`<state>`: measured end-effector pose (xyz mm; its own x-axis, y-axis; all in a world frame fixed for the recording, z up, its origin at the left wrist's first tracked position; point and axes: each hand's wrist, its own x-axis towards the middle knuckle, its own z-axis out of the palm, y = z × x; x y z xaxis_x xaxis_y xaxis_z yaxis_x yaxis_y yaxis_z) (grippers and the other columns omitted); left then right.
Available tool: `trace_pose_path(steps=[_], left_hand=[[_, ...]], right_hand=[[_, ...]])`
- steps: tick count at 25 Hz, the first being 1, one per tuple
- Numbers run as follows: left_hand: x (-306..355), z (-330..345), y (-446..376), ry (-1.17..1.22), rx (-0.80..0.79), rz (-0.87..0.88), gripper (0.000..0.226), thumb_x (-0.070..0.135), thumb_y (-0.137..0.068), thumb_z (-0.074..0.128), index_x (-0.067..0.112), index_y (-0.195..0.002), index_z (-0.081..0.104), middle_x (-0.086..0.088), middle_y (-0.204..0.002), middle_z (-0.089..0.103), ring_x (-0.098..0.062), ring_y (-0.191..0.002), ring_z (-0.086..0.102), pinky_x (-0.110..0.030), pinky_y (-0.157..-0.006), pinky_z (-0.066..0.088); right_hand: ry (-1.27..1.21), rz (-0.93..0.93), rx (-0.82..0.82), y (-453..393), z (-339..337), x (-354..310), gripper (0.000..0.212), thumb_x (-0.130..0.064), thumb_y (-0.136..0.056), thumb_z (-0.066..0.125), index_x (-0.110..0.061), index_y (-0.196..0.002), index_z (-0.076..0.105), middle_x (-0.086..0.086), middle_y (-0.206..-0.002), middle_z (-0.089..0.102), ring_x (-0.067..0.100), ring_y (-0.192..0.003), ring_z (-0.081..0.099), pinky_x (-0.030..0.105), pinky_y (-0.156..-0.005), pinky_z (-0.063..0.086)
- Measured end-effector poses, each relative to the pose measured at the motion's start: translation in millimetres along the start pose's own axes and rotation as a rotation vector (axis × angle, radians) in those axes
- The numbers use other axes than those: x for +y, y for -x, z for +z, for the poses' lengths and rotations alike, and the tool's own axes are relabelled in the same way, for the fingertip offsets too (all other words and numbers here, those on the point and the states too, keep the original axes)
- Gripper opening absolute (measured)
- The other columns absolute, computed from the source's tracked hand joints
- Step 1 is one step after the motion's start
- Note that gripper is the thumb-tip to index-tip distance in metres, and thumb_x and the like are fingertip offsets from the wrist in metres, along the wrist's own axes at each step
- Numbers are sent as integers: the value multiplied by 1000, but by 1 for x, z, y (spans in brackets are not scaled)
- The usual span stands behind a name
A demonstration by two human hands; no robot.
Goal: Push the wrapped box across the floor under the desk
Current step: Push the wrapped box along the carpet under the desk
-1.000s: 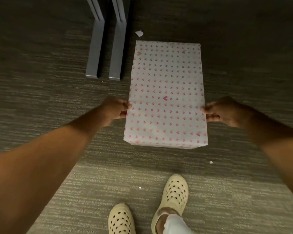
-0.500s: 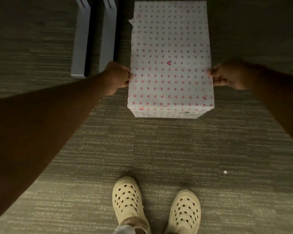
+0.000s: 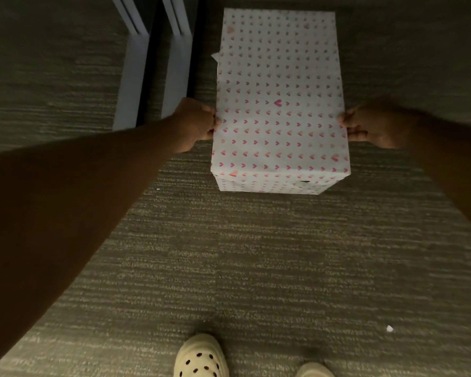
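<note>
I'm gripping the wrapped box (image 3: 279, 104) w/ both hands: left hand (image 3: 195, 125) pinching the left long edge, right hand (image 3: 375, 125) doing the same on the right edge, fingers curled onto the paper, approx the same spot on each side.

Vs a sec ago, the box is sitting further fwd: its far end is now reaching well alongside the two grey desk legs (image 3: 152, 63), where before it was only just level w/ their near tips. The little white paper scrap that was lying beyond the far left corner is now peeking out at the box's left edge (image 3: 215, 57), so the box is sliding over it. My shoes (image 3: 200, 357) are stepping fwd too, and the gap btwn them and the near end is growing. So I'm judging the push as well underway, prob past half; near end is still sticking out into the lit carpet, so more pushing needed.

Surface: grey ribbed carpet (image 3: 256, 254), low pile, lines running across my path. I'm expecting some drag on the paper; a torn patch seems to be showing on the near face, can't tell for sure. A white crumb (image 3: 389, 328) is lying off to the right, out of the way.

Room: dim, getting darker toward the top where the desk shade is falling. Desk top itself not in view.
</note>
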<state>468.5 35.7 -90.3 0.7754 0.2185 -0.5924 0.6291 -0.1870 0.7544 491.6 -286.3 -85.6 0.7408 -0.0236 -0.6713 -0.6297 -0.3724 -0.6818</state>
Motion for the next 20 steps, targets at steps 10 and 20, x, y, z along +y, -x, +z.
trace_pose_path(steps=[10, 20], left_hand=[[-12, -1, -10, -4, 2, 15, 22, -2, -88, 63, -3, -110, 64, -3, -91, 61, -14, -83, 63, -17, -48, 54], [-13, -12, 2, 30, -31, -23, 19, 9, -97, 52, 11, -108, 67, -10, -119, 67, -22, -102, 68, -36, -82, 59]], right_hand=[[-26, 24, 34, -10, 12, 6, 8, -15, -96, 54, -16, -101, 60, 0, -99, 67, 12, -90, 65, 31, -76, 54], [42, -67, 78, 16, 14, 5, 36, -30, -100, 49, -9, -129, 53, 12, -130, 62, 21, -109, 61, 38, -95, 50]])
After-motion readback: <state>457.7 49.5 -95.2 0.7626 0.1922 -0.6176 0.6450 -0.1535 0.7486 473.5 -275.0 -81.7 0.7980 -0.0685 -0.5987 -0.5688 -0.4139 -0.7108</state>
